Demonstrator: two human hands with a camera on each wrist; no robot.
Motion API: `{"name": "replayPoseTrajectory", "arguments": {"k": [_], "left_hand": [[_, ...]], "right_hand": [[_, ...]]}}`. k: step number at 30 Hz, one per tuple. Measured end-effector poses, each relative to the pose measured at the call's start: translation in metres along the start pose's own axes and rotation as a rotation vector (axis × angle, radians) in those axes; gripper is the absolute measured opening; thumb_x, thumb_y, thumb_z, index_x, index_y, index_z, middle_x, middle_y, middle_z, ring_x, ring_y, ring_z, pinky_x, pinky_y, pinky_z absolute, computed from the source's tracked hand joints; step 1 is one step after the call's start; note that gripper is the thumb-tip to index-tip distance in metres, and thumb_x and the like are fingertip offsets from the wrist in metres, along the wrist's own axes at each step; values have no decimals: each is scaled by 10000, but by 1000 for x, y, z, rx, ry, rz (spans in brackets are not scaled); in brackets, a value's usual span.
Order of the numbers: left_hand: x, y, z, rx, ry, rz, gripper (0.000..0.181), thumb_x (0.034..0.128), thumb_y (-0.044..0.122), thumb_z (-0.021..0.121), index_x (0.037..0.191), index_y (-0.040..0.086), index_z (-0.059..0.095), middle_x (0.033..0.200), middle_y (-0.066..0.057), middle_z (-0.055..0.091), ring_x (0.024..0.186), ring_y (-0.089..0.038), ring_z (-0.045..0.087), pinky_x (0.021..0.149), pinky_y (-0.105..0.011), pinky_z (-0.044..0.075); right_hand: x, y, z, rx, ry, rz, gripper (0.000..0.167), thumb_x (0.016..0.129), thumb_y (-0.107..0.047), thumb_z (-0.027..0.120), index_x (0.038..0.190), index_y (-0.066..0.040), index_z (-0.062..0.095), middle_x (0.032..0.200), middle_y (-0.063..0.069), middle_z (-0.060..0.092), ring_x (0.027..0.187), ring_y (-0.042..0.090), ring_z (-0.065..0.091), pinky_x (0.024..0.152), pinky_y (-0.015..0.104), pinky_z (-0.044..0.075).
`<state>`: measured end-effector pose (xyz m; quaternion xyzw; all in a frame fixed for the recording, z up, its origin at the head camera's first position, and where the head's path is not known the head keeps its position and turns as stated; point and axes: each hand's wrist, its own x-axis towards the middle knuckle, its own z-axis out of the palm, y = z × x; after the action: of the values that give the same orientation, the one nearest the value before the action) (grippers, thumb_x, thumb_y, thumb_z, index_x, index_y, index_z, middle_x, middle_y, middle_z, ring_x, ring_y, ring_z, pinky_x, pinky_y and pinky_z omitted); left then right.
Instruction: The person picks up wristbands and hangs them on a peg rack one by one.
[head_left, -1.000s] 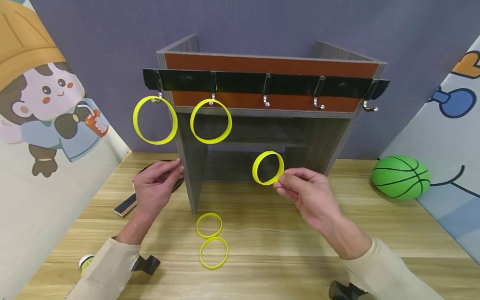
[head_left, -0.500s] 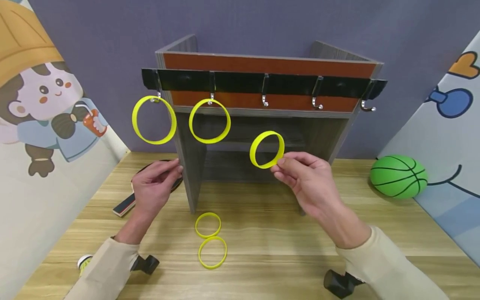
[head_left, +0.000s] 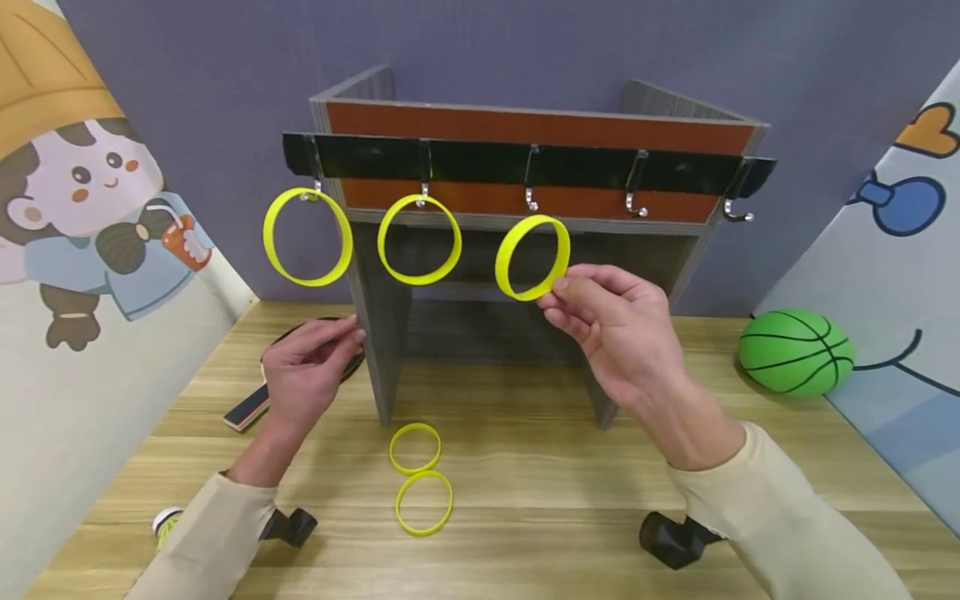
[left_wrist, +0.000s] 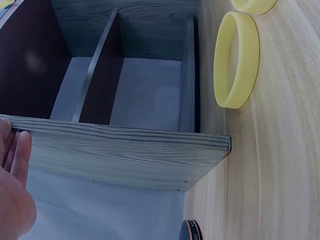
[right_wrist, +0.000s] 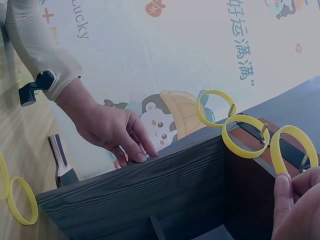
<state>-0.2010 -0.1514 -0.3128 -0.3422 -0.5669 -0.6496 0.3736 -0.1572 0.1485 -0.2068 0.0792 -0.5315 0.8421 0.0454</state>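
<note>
Between the thumb and fingers of my right hand (head_left: pixel 618 329) a yellow ring (head_left: pixel 504 260) is held upright by its lower right rim. It stands just below the middle hook (head_left: pixel 531 198) of a black hook rail (head_left: pixel 480 162); in the head view a small gap shows between ring and hook. Two more yellow rings hang on the hooks to the left, the outer ring (head_left: pixel 272 250) and the inner ring (head_left: pixel 384 250). My left hand (head_left: pixel 306 367) grips the front edge of the grey wooden shelf's left side panel (left_wrist: pixel 125 131), fingertips at the edge.
Two yellow rings, one farther (head_left: pixel 393 437) and one nearer (head_left: pixel 400 512), lie on the wooden table. Behind my left hand is a table tennis bat (head_left: pixel 247 408). A green ball (head_left: pixel 797 352) sits at the right, and a shuttlecock (head_left: pixel 167 523) lies by the left sleeve.
My right hand has raised its yellow ring from in front of the shelf opening to just under the middle hook. The left hand has stayed at the panel edge.
</note>
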Motion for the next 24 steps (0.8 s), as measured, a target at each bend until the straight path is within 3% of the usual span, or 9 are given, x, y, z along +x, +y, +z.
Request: {"name": "replayPoseTrajectory", "arguments": {"k": [14, 24], "left_hand": [[0, -1, 0, -8, 1, -6, 287, 653, -389, 558, 904, -261, 611, 814, -246, 655, 690, -143, 670, 625, -204, 563], [-1, 0, 0, 12, 2, -7, 279, 660, -378, 568, 905, -255, 617, 809, -244, 653, 687, -139, 668, 618, -195, 559]], "right_hand": [[10, -16, 10, -8, 32, -36, 278, 775, -65, 789, 982, 63, 654, 954, 209, 655, 757, 252, 679, 767, 324, 565], [14, -20, 16, 19, 27, -36, 186, 781, 5, 764, 920, 71, 658, 884, 208, 664, 710, 257, 685, 750, 338, 570]]}}
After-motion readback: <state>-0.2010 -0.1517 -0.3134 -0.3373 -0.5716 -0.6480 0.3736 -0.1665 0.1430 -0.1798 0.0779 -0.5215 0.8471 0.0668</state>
